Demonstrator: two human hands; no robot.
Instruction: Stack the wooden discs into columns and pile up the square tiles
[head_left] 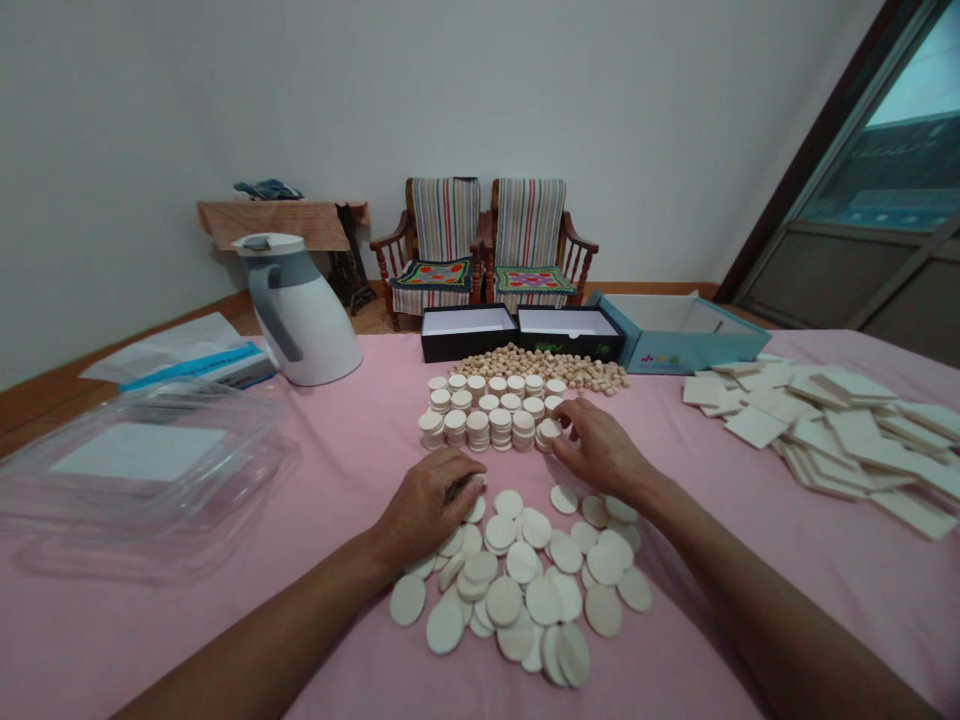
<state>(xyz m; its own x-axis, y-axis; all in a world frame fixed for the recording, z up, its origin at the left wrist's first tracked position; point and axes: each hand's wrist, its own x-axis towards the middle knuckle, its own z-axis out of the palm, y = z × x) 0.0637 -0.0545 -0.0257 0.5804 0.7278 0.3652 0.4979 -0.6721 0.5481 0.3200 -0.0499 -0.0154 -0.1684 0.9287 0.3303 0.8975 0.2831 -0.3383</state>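
Note:
Pale round wooden discs (521, 562) lie in a loose, overlapping heap on the pink cloth in front of me. Beyond them, more discs are piled in rows of short stacks (478, 430). My left hand (435, 500) is at the heap's far left edge, its fingers curled and the fingertips closed on a wooden disc (480, 482) that is mostly hidden. At the right end of the nearest row, my right hand (600, 447) has thumb and fingers around the top of a disc stack (549, 430). Its fingers partly cover the stack behind.
Small wooden beads (540, 366) are heaped behind the stacks, before two black boxes (469, 345) and a blue box (675, 350). Square wooden pieces (832, 430) pile up at right. A white jug (307, 320), a film box (217, 368) and clear plastic trays (142, 470) stand left.

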